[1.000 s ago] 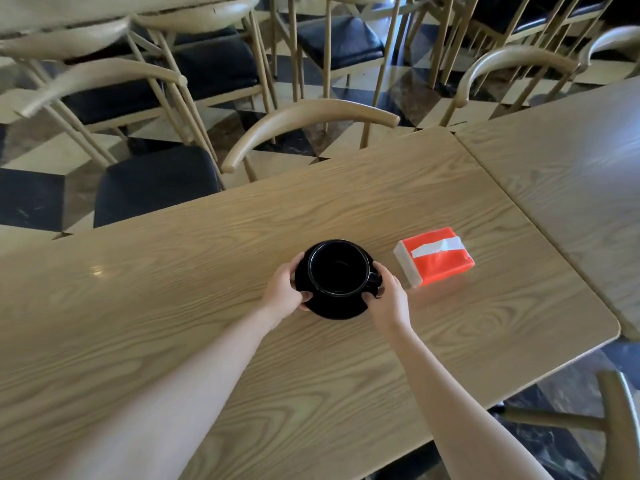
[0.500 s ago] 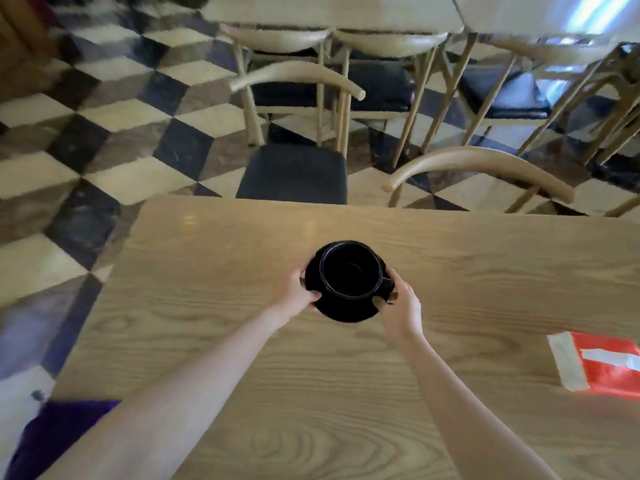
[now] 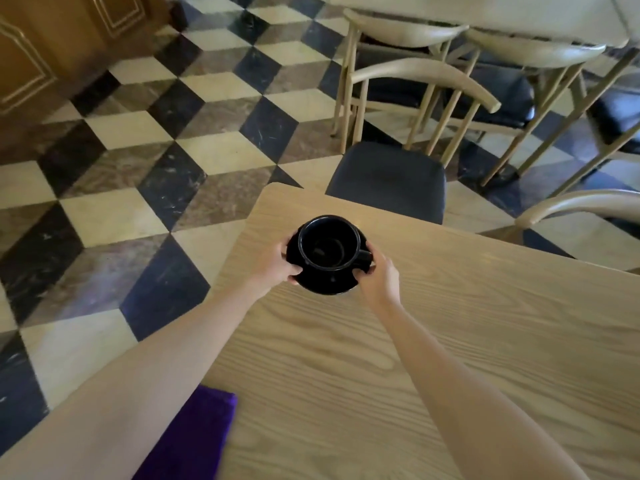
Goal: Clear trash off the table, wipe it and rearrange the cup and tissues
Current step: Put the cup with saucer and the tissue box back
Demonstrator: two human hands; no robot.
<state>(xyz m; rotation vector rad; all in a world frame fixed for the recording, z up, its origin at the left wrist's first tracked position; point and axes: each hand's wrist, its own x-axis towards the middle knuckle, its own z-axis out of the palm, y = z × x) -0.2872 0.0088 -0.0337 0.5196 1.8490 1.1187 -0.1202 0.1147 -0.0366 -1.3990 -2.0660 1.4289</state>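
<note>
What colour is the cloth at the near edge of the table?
Purple. The cloth shows in the head view, at the table's near left edge.

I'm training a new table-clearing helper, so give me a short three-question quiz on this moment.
1. True or false: only one hand holds the saucer.
2. Which side of the cup is its handle on? A) the left hand's B) the right hand's C) the far side
3. Fill in: a ___ cloth lies at the table's near left edge.

Key: 1. False, both hands grip its rim, one at each side. 2. B. 3. Purple.
</note>
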